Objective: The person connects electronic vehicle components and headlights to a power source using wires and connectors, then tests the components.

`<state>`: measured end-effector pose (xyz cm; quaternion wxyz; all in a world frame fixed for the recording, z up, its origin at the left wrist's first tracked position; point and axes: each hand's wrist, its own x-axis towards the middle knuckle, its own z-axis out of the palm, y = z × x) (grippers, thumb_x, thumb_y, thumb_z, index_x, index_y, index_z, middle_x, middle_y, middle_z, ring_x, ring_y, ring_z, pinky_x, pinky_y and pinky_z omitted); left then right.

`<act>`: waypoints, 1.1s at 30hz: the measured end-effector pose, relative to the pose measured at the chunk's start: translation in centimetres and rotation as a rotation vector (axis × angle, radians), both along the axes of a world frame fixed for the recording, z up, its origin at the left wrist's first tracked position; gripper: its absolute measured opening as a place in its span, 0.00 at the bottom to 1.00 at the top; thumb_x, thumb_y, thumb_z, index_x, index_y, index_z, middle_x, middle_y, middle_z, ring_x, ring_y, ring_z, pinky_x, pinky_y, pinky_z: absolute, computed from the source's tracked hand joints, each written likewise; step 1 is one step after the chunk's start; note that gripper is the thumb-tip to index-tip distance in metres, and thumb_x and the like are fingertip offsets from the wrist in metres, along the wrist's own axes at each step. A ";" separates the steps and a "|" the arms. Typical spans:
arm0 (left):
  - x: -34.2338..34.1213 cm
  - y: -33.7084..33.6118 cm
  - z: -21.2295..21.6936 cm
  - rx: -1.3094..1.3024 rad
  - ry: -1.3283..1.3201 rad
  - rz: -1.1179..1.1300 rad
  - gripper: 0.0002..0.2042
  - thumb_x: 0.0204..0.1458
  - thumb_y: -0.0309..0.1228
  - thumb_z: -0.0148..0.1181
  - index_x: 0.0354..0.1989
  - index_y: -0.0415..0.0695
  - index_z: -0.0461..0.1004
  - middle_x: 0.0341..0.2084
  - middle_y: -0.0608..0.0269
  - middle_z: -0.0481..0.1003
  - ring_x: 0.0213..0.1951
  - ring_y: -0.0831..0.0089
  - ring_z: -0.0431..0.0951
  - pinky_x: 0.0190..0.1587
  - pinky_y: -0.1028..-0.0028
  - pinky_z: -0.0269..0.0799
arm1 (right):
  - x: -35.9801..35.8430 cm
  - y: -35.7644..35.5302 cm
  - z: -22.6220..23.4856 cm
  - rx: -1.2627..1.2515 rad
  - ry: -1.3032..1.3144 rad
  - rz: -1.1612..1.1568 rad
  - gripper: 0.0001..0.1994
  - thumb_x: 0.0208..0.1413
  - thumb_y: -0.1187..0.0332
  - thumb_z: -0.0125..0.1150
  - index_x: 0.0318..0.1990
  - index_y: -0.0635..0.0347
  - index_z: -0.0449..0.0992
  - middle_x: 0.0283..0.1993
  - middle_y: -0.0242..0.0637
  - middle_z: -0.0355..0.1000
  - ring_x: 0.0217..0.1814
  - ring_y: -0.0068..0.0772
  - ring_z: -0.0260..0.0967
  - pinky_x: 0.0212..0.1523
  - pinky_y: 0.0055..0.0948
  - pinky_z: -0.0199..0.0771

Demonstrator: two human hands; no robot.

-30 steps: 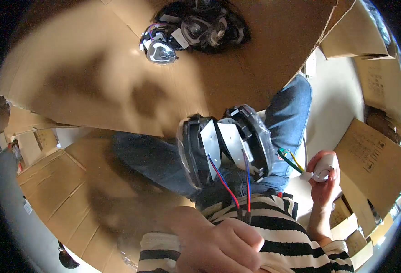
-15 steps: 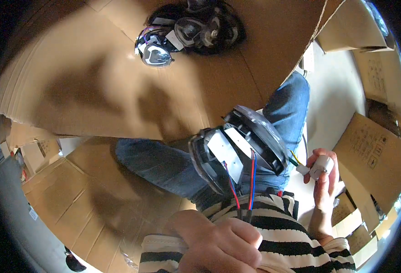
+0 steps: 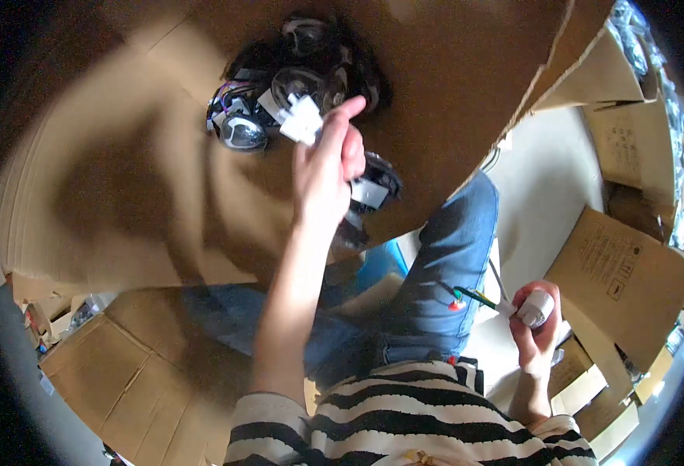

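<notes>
My left hand point(image 3: 332, 151) reaches out over the brown cardboard point(image 3: 144, 186), fingers curled. At its fingertips is a small white block-shaped piece point(image 3: 301, 120) with a short prong; blur hides its exact kind. Just beyond lie several black lamp-like units with clear lenses point(image 3: 242, 132). A black unit with a white panel point(image 3: 370, 193) rests by my left wrist, partly covered by it. Over on the right, my right hand point(image 3: 534, 322) is closed round a white cylindrical part point(image 3: 537, 307). A white connector with green and yellow wires point(image 3: 478, 297) sticks out from it to the left.
Open cardboard cartons point(image 3: 614, 268) stand at the right, with clear plastic wrapping point(image 3: 680, 171) along the far edge. More flattened cardboard point(image 3: 116, 373) lies at lower left. My jeans-clad legs point(image 3: 454, 248) are below the large sheet's edge, near a blue object point(image 3: 384, 264).
My left hand has moved from my waist, where it held red and blue wires, out over the cardboard. The black units have left my lap. My right hand keeps the white part.
</notes>
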<state>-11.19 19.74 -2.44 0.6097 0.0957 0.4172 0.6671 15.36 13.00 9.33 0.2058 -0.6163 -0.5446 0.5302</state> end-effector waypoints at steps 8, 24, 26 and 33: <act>-4.4 15.2 -14.6 -0.314 0.105 0.029 0.05 0.46 0.29 0.44 0.23 0.41 0.63 0.10 0.66 0.59 0.10 0.78 0.56 0.10 0.78 0.49 | -0.5 2.5 -1.7 -0.011 -0.194 -0.029 0.17 0.35 0.83 0.45 0.38 0.62 0.60 0.30 0.33 0.59 0.31 0.21 0.57 0.32 0.19 0.58; -5.9 20.8 -20.4 -0.442 0.501 -0.276 0.12 0.40 0.36 0.51 0.23 0.38 0.69 0.17 0.57 0.69 0.18 0.67 0.69 0.19 0.69 0.62 | -1.1 5.0 -3.0 -0.265 -0.159 -0.141 0.20 0.35 0.84 0.46 0.41 0.62 0.58 0.31 0.36 0.59 0.27 0.23 0.61 0.28 0.21 0.64; -5.9 20.8 -20.8 -0.377 0.505 -0.243 0.12 0.40 0.36 0.51 0.25 0.38 0.69 0.18 0.56 0.70 0.19 0.66 0.70 0.21 0.69 0.63 | -0.9 5.0 -3.2 -0.205 -0.235 -0.123 0.20 0.35 0.83 0.47 0.40 0.61 0.58 0.31 0.36 0.60 0.29 0.23 0.59 0.32 0.21 0.61; -4.9 21.2 -21.6 -0.203 0.735 -0.179 0.14 0.40 0.37 0.52 0.29 0.38 0.70 0.22 0.52 0.71 0.25 0.61 0.72 0.27 0.67 0.65 | -1.3 4.1 -3.4 -0.161 -0.187 -0.109 0.18 0.34 0.80 0.48 0.39 0.61 0.59 0.31 0.34 0.59 0.32 0.23 0.56 0.36 0.20 0.56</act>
